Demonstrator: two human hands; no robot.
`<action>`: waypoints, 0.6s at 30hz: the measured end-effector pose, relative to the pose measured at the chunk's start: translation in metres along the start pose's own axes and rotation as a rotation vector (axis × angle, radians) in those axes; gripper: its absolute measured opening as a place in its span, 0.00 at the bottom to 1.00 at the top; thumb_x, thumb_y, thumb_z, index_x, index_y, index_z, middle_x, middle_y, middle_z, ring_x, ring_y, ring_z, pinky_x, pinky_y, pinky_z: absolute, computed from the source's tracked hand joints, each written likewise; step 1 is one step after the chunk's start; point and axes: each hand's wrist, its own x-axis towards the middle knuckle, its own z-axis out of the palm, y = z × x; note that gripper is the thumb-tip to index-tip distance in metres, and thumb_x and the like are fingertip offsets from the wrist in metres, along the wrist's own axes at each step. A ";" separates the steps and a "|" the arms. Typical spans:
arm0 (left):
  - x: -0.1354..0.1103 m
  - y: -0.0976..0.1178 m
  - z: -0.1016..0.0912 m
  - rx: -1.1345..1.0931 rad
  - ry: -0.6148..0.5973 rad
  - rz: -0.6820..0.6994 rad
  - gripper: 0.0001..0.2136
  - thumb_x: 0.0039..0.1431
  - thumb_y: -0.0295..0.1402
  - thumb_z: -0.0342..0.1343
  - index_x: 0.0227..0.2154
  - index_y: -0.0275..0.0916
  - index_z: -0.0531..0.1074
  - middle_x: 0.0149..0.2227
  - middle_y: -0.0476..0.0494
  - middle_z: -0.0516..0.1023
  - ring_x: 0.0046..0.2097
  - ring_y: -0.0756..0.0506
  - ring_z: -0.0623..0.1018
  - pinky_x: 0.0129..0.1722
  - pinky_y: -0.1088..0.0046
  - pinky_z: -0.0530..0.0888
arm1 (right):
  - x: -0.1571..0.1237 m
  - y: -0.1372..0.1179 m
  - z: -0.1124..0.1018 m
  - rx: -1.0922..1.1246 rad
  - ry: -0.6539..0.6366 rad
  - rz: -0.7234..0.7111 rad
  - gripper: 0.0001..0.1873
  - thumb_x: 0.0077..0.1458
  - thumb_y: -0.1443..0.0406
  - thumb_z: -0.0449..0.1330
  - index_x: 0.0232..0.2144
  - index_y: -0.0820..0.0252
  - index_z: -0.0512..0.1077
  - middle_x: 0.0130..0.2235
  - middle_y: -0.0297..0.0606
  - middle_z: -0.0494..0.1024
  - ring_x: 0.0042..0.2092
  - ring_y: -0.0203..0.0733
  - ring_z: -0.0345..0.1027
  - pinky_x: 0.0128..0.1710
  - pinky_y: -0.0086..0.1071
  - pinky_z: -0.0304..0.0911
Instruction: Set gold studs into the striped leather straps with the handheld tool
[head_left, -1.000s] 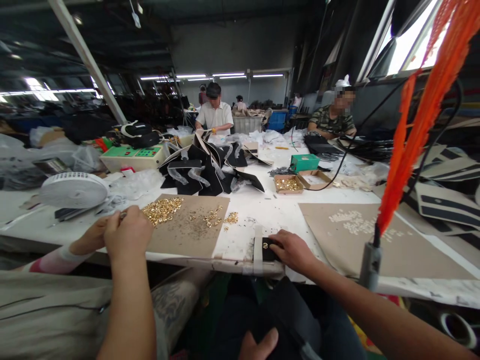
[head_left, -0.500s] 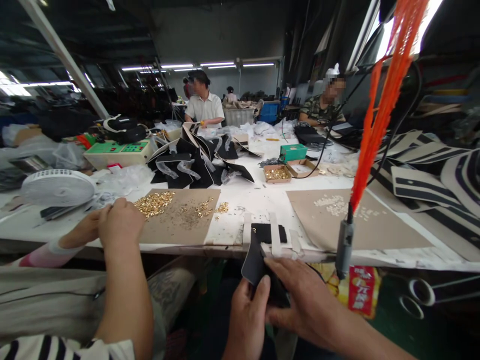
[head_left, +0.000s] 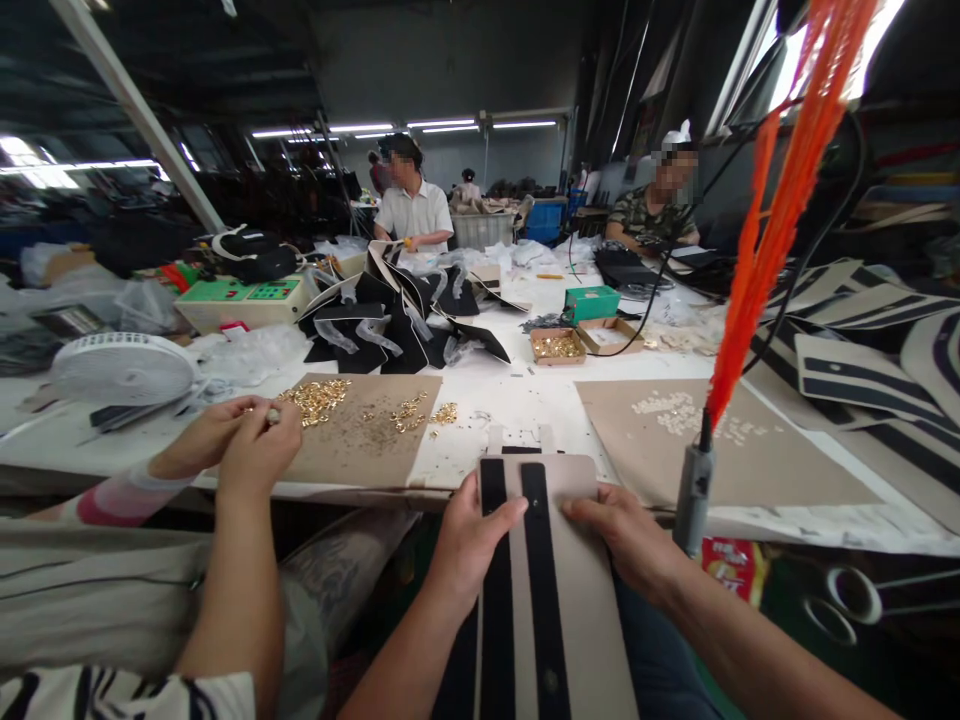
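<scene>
A long beige panel with black strips (head_left: 581,600) lies along my lap, its rounded far end reaching the table edge. My left hand (head_left: 474,535) grips its left side, the thumb lying over the black strips. Opposite it, my right hand (head_left: 637,535) clasps the right edge with the thumb on top. Small round marks show on one strip. Just beyond the panel's end, a black pad (head_left: 520,450) with pale tape strips is mostly covered. A grey tool (head_left: 694,495) hangs on orange cords right of my right hand.
At left, a co-worker's hands (head_left: 259,435) work beside gold metal parts (head_left: 319,400) on brown card. White small pieces (head_left: 679,412) lie on the right card. Black panels (head_left: 397,325), a green box (head_left: 591,303) and a white fan (head_left: 124,368) stand farther back. Striped panels (head_left: 862,375) are stacked right.
The panel, earlier folded with its dark side showing, is now spread out with its beige striped face up. My hands have moved apart to its two sides.
</scene>
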 end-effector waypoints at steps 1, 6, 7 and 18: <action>0.002 0.000 0.000 -0.032 -0.034 -0.047 0.28 0.50 0.39 0.72 0.53 0.36 0.74 0.52 0.33 0.82 0.52 0.34 0.81 0.51 0.60 0.78 | 0.003 0.002 -0.001 0.014 -0.006 0.023 0.21 0.51 0.58 0.70 0.44 0.65 0.78 0.35 0.46 0.85 0.32 0.49 0.79 0.37 0.40 0.73; 0.000 -0.021 -0.007 -0.064 -0.004 -0.173 0.26 0.46 0.34 0.73 0.49 0.34 0.76 0.47 0.34 0.84 0.47 0.34 0.83 0.47 0.62 0.79 | 0.012 0.010 -0.001 -0.259 -0.024 -0.010 0.21 0.51 0.54 0.70 0.42 0.62 0.79 0.38 0.44 0.85 0.40 0.53 0.79 0.43 0.42 0.73; -0.002 -0.026 -0.009 -0.063 0.003 -0.193 0.26 0.46 0.33 0.72 0.49 0.34 0.76 0.47 0.34 0.84 0.47 0.34 0.83 0.46 0.62 0.79 | 0.013 0.012 0.000 -0.377 0.007 -0.039 0.19 0.52 0.54 0.69 0.39 0.62 0.79 0.37 0.43 0.85 0.40 0.53 0.79 0.42 0.40 0.73; 0.054 -0.006 -0.021 0.520 0.197 0.028 0.16 0.51 0.33 0.67 0.44 0.39 0.76 0.41 0.43 0.84 0.43 0.40 0.82 0.45 0.67 0.76 | 0.079 -0.009 0.020 -1.003 0.212 -0.153 0.17 0.61 0.53 0.57 0.33 0.59 0.78 0.34 0.43 0.83 0.38 0.51 0.78 0.38 0.35 0.66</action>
